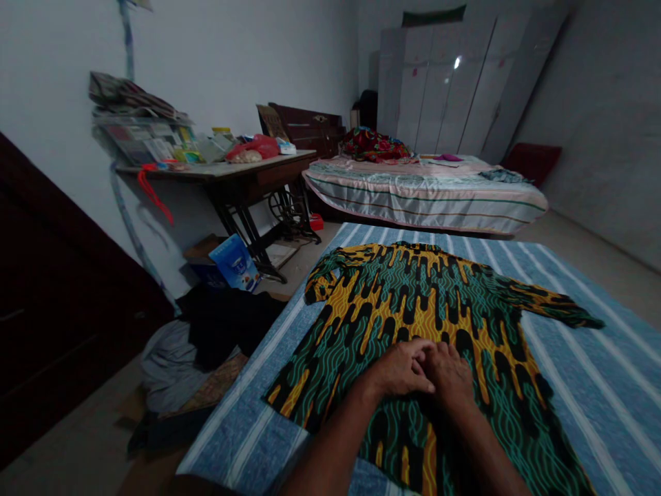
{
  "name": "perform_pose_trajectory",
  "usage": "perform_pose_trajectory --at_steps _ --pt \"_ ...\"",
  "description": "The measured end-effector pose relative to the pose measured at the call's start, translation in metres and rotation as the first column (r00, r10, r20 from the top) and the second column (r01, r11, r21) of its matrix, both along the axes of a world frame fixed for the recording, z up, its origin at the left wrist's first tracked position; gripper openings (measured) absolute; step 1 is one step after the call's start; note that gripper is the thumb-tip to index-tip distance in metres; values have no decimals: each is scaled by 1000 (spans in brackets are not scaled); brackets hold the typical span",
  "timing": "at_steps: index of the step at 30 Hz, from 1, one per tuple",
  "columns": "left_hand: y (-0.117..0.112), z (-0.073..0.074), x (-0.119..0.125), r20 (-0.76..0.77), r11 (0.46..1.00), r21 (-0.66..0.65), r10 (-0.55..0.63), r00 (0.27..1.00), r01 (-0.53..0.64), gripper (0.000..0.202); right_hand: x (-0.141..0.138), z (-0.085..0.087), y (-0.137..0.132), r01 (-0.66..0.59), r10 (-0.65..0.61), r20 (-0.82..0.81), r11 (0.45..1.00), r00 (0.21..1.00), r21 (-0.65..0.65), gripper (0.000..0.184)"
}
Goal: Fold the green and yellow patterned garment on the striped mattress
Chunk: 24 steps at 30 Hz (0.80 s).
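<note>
A patterned shirt (413, 303) in green, yellow and black lies spread flat on a blue striped sheet (593, 386), collar end away from me and both sleeves out to the sides. My left hand (400, 368) and my right hand (449, 372) rest together on the middle of the shirt, knuckles up. The fingers of both hands are curled and touch each other, pinching at the fabric or something small that I cannot make out.
A sewing-machine table (242, 176) piled with clutter stands by the left wall, with a blue box (235, 262) and heaped clothes (206, 337) on the floor below. A bed (423, 189) and a white wardrobe (459, 83) lie beyond.
</note>
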<state>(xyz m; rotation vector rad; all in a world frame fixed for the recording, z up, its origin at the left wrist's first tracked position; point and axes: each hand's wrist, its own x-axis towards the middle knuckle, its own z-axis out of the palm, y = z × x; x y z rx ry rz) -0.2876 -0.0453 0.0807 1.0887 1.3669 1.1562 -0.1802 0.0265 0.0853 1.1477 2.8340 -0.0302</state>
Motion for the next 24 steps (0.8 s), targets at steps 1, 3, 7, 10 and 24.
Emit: perform_pose_trajectory --at_steps 1,3,7,10,24 --pt "0 -1 0 -13 1000 -1 -6 1000 6 76 0 0 0 1 -1 -2 1000 1000 0 30" --pt "1 -2 0 -62 1000 15 -17 998 18 76 1 -2 0 -1 1 -7 1000 1000 8 29" --pt "0 2 2 -182 997 56 -35 983 46 72 1 -5 1 -10 10 -19 1000 1000 19 29" --pt "-3 9 3 -235 998 21 -52 971 58 72 0 -6 2 -2 2 -8 1000 1000 13 28" --pt "-4 15 5 -212 999 -43 -34 977 25 88 -1 -2 1 10 -10 21 1000 1000 10 30"
